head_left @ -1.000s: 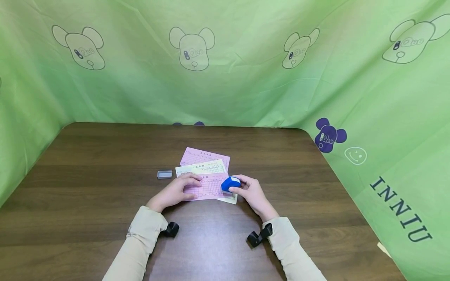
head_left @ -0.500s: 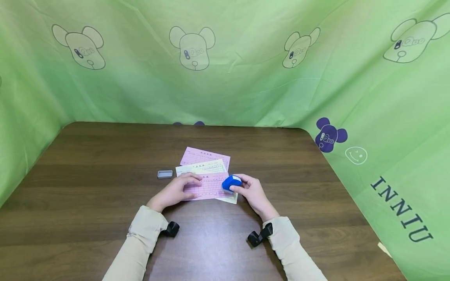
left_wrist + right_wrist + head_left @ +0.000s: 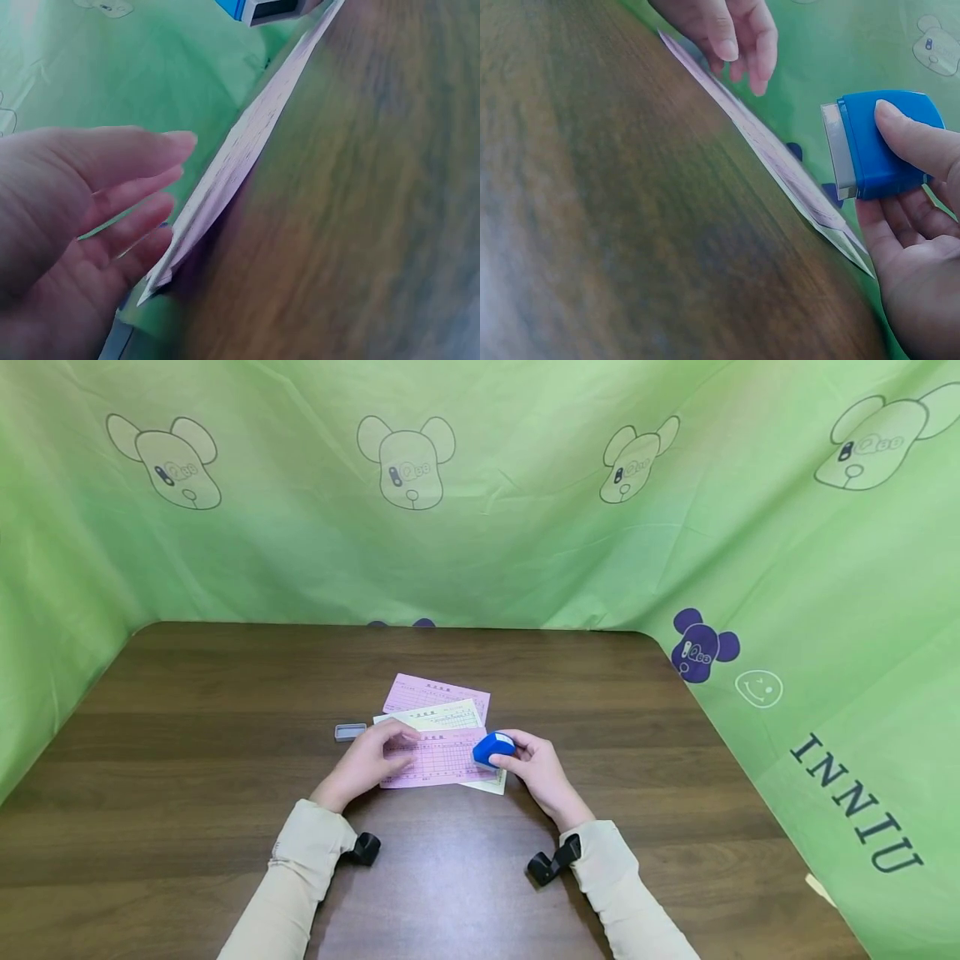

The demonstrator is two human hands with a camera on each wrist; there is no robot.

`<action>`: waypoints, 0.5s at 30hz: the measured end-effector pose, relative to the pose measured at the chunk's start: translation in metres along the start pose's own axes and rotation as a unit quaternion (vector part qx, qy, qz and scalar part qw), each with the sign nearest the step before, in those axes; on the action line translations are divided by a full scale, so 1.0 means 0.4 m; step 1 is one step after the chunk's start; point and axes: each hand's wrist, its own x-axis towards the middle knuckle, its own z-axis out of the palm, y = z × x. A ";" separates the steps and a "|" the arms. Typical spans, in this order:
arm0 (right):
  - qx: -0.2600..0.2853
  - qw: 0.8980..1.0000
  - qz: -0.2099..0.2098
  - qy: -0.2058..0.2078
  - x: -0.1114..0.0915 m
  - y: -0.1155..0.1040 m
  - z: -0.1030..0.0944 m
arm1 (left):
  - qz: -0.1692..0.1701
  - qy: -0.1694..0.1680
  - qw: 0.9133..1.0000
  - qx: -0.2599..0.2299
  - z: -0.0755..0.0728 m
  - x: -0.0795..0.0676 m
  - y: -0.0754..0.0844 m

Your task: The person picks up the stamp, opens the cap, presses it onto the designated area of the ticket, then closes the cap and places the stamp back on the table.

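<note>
Right hand (image 3: 538,770) pinches the blue stamp (image 3: 492,748) by its sides, mid-frame, over the front pink slip (image 3: 446,759) (probably leaves the stamping face free). Left hand (image 3: 366,765): thumb and fingers apart, gripping nothing, at the slip's left end. Clear cap (image 3: 350,732), left of centre, likely parked off the paper.

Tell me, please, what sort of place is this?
Probably a screened-off desk space, perhaps for recording: green cloth with cartoon heads hangs behind and beside a table, printed forms lie on it, and the right hand holds what looks like a blue stamp.
</note>
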 end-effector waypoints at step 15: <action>-0.001 1.000 -0.001 -0.001 0.003 0.005 -0.002 | -0.095 0.039 0.989 0.104 -0.024 0.000 0.007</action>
